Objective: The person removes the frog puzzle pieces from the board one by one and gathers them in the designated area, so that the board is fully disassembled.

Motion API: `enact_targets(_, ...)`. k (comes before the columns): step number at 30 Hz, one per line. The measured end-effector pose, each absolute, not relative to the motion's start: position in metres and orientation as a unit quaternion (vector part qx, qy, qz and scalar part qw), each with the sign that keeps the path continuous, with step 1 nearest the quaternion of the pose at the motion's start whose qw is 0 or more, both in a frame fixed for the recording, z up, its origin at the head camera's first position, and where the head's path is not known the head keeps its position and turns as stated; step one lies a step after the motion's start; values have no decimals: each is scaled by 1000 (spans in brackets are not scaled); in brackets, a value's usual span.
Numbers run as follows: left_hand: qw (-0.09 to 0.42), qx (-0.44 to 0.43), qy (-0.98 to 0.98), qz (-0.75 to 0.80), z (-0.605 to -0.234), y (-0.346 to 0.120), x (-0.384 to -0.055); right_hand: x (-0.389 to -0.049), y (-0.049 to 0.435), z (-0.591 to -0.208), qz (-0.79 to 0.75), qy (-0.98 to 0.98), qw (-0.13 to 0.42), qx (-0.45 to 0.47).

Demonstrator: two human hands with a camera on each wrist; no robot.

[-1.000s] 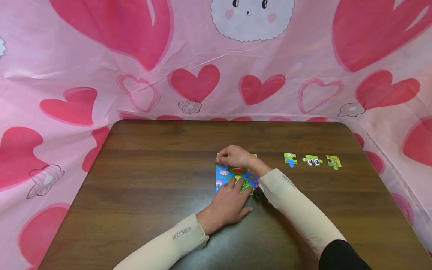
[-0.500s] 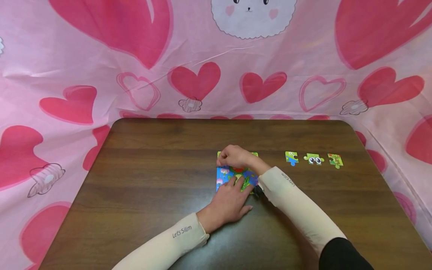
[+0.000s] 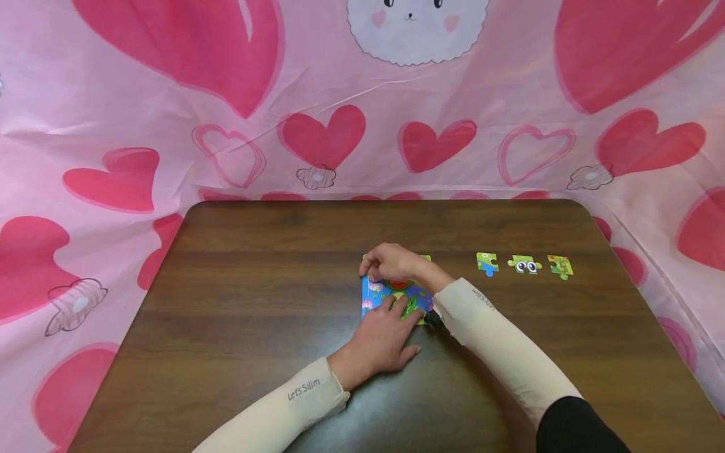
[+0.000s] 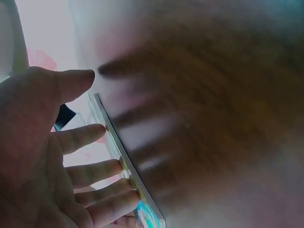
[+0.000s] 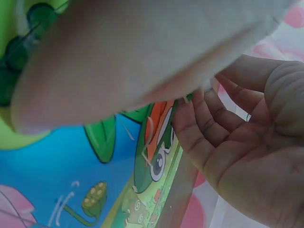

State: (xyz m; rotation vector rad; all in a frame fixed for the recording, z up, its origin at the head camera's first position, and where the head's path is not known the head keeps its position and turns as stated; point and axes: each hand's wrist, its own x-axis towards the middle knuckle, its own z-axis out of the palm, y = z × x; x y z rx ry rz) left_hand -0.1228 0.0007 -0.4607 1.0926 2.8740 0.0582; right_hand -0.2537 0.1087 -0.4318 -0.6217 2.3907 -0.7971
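Observation:
A frog jigsaw puzzle [image 3: 370, 301] in blue and green lies on the brown table, partly covered by both hands. My left hand [image 3: 381, 340] rests on its lower part with fairly straight, spread fingers; the left wrist view catches their tips on the board's edge [image 4: 130, 164]. At the upper left corner my right hand [image 3: 393, 261] bends its thumb and fingers together on a puzzle piece [image 5: 188, 98], of which only a small green bit shows. Printed frog parts [image 5: 156, 142] are visible beside those fingers.
To the right lie three loose pieces in a row: a green-and-blue one [image 3: 487, 263], one with two eyes [image 3: 524, 264] and a green one with plants [image 3: 561, 266]. A pink heart-patterned cloth [image 3: 317, 82] hangs behind the table [image 3: 272, 277].
My right index finger has shifted slightly outward from the thumb at the puzzle's upper left corner. My left hand has stayed in place. The head view has tilted a little.

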Motion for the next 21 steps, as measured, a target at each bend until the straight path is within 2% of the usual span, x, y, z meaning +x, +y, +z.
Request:
enact_targets(13, 41, 358, 933, 22, -461, 0, -124, -254, 115, -430, -324, 871, 272, -250)
enact_targets(21, 44, 355, 934, 12, -461, 1, -123, -257, 121, -433, -358, 856, 298, -223)
